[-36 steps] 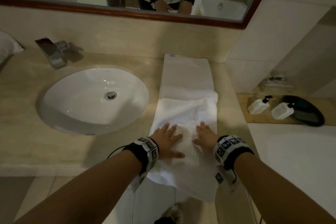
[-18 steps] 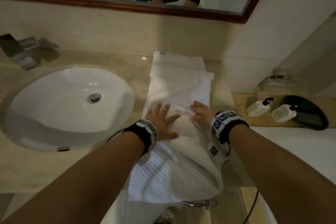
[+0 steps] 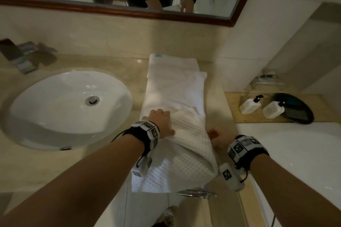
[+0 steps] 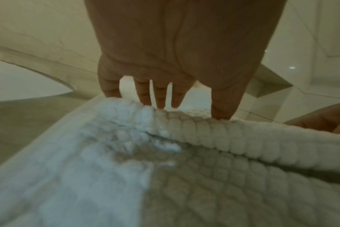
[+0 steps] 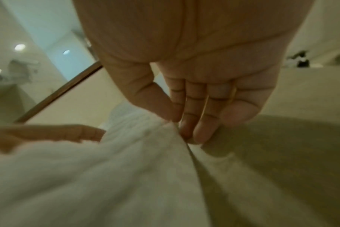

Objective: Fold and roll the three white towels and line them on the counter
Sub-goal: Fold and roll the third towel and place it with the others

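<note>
A white towel [image 3: 175, 94] lies as a long strip on the beige counter [image 3: 36, 162], running from the back wall to the front edge, right of the sink. Its waffle-textured near part [image 3: 186, 145] is bunched into a raised fold and hangs over the edge. My left hand [image 3: 160, 121] sits on the strip's left side and grips the fold's ridge [image 4: 204, 127] between fingers [image 4: 159, 98] and thumb. At the right edge, my right hand [image 3: 215, 137] pinches the towel [image 5: 145, 138] between thumb and fingers [image 5: 196, 119]. No other towels are in view.
A white oval sink [image 3: 68, 105] and a faucet [image 3: 20, 57] lie to the left. A framed mirror [image 3: 230, 22] hangs above. On a lower ledge to the right stand two white pump bottles [image 3: 249, 106] and a dark round object [image 3: 295, 108]. A wall corner [image 3: 230, 64] bounds the counter's right side.
Both flat hands slid the waffle end away from me up the strip. Now the left hand grips the fold and the right hand has dropped to the towel's right edge.
</note>
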`<state>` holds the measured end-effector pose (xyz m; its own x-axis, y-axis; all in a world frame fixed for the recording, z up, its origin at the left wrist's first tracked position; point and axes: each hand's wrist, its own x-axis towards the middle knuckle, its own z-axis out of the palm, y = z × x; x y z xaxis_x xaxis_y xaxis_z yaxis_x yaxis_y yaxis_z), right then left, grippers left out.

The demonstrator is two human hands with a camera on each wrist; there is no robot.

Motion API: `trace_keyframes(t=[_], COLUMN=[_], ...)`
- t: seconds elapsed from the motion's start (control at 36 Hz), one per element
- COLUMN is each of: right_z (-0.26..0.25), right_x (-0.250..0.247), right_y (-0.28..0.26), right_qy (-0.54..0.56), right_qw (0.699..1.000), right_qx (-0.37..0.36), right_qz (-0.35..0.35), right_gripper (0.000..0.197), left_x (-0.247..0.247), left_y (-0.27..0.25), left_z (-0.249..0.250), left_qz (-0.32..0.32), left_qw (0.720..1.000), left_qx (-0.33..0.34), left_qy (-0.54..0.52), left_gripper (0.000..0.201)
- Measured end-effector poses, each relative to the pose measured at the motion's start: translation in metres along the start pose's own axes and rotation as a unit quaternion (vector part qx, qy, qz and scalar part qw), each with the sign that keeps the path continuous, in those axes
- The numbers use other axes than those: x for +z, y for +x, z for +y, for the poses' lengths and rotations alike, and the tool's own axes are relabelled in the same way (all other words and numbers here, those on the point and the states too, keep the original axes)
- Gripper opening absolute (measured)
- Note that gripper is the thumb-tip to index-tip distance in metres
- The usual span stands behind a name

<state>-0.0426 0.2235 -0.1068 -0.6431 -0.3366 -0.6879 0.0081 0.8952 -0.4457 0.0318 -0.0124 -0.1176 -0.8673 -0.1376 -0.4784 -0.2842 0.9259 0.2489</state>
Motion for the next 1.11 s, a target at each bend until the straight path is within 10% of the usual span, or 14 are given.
trace_keyframes(t=[0.28, 0.53, 0.64, 0.75, 0.83, 1.0, 1.11], right_z=[0.018, 0.018, 0.022, 0.011, 0.013, 0.004, 0.013], right_x=[0.027, 0.044, 0.06, 0.062, 0.058, 0.067, 0.071], right_y=[-0.022, -0.056, -0.064, -0.08, -0.09, -0.131, -0.143], right_qy=[0.248, 0.141, -0.033, -0.045, 0.01, 0.012, -0.157], right_qw=[0.966, 0.983, 0.999, 0.984, 0.961, 0.998, 0.979], right_qx=[-0.032, -0.054, -0.037, -0.06, -0.051, -0.006, 0.023], right_qz=[-0.062, -0.108, -0.011, 0.161, 0.27, 0.065, -0.126], right_gripper=[0.079, 0.054, 0.067, 0.005, 0.031, 0.029, 0.029], left_x=[-0.022, -0.028, -0.024, -0.021, -0.017, -0.004, 0.007], left_y=[-0.03, -0.053, -0.061, -0.072, -0.083, -0.103, -0.114], left_z=[-0.004, -0.023, -0.028, -0.036, -0.049, -0.065, -0.079], left_qz=[0.115, 0.162, 0.167, 0.179, 0.181, 0.137, -0.084], left_qw=[0.967, 0.955, 0.95, 0.951, 0.951, 0.963, 0.988], left_qx=[0.047, 0.017, 0.018, 0.045, 0.062, 0.108, 0.126], left_qy=[-0.225, -0.248, -0.263, -0.248, -0.244, -0.206, -0.022], left_gripper=[0.023, 0.007, 0.01, 0.011, 0.02, 0.02, 0.026])
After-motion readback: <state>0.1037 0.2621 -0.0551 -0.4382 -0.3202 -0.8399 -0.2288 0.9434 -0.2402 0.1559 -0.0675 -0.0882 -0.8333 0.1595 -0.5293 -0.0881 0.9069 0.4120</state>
